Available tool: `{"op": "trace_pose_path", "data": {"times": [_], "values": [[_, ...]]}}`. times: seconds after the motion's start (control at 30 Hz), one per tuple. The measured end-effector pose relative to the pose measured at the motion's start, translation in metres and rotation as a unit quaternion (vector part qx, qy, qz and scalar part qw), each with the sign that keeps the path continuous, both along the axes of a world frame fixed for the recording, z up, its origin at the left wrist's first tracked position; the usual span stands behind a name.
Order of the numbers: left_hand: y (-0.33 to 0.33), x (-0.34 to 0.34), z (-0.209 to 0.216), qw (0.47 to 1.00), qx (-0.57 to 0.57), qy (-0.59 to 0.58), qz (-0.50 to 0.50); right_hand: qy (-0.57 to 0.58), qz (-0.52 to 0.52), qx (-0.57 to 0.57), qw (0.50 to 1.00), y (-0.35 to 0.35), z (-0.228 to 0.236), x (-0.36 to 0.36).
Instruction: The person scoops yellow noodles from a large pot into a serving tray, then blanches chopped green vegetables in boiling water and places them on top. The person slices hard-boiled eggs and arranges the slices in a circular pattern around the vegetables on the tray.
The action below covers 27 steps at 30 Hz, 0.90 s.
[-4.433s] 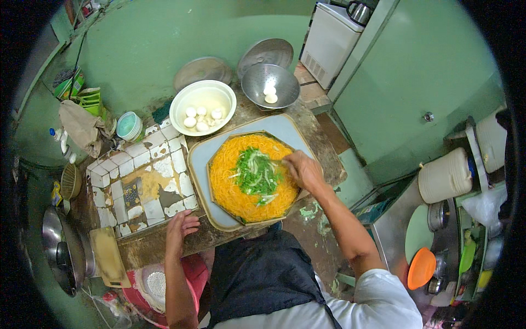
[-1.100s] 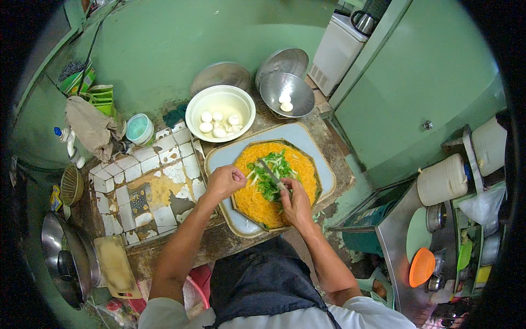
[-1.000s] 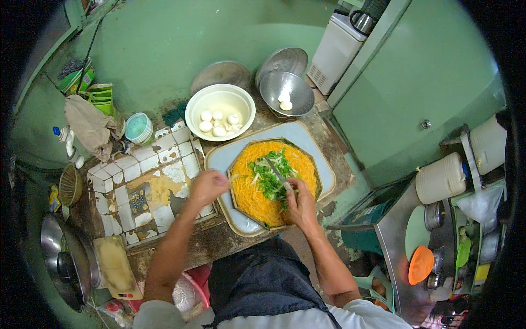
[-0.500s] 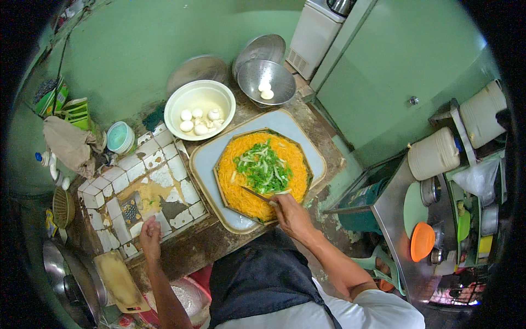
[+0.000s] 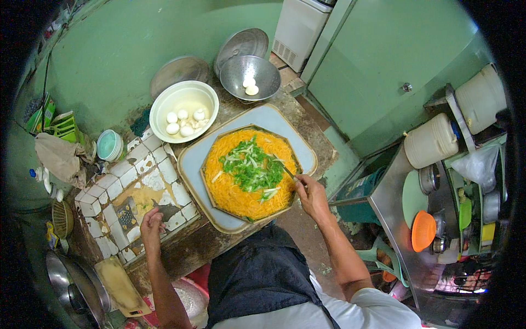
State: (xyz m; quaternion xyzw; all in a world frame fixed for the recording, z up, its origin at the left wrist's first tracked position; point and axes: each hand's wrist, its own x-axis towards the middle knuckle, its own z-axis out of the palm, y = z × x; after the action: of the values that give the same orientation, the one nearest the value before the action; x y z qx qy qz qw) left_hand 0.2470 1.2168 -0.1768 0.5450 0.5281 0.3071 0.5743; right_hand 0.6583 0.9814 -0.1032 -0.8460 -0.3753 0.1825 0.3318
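Head view, hands: two, both bare, the left hand (image 5: 152, 226) in the lower left of the frame, the right hand (image 5: 310, 196) right of centre.
Noodle platter: one octagonal tray (image 5: 207, 187) at the frame's centre, filled with orange-yellow noodles (image 5: 233, 193) and lying on one pale blue-grey serving tray (image 5: 191, 163).
Chopped greens: one heap (image 5: 251, 167) on the middle of the noodles, with a small loose cluster just below and right of it; the separate strips are too many to count.
Eggs in white bowl: five whole-looking white ones (image 5: 199, 114), plus paler pieces that blur together, in one round bowl (image 5: 189, 94), upper left of centre.
Eggs in colander: at least two (image 5: 252, 90), partly overlapping, in one metal colander (image 5: 267, 74), upper centre.
Metal lids: two, leaning by the green wall; the left one (image 5: 179, 75) is partly hidden by the bowl, the right one (image 5: 240, 45) by the colander.
White jugs: two (image 5: 430, 143), right of the frame.
Hard to make out: the knife's handle, mostly covered by fingers; whether its tip touches the greens.
Right hand's grip: closed narrowly round one knife (image 5: 289, 171), its blade pointing up-left to the heap's right edge.
Left hand's pose: fingers loosely curled, seemingly empty, over the lower right edge of the broken-tiled basin (image 5: 127, 179); contact cannot be told.
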Motion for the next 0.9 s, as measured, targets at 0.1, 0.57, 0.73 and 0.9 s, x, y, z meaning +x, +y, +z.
{"op": "trace_pose_path", "data": {"times": [0.1, 0.57, 0.73, 0.9], "values": [[-0.004, 0.007, -0.006, 0.999, -0.045, 0.006, 0.027, -0.001, 0.042, 0.008, 0.999, 0.01, -0.001, 0.011], [-0.038, 0.019, 0.0, 0.999, -0.03, -0.001, 0.028, -0.038, 0.134, -0.01, 0.99, 0.017, -0.006, 0.006], [-0.038, 0.031, 0.008, 0.999, -0.034, 0.012, 0.004, 0.004, 0.173, 0.038, 0.984, -0.001, -0.005, -0.025], [-0.034, 0.038, 0.019, 0.998, -0.045, 0.029, -0.014, -0.033, 0.157, 0.038, 0.986, -0.008, -0.007, -0.026]]}}
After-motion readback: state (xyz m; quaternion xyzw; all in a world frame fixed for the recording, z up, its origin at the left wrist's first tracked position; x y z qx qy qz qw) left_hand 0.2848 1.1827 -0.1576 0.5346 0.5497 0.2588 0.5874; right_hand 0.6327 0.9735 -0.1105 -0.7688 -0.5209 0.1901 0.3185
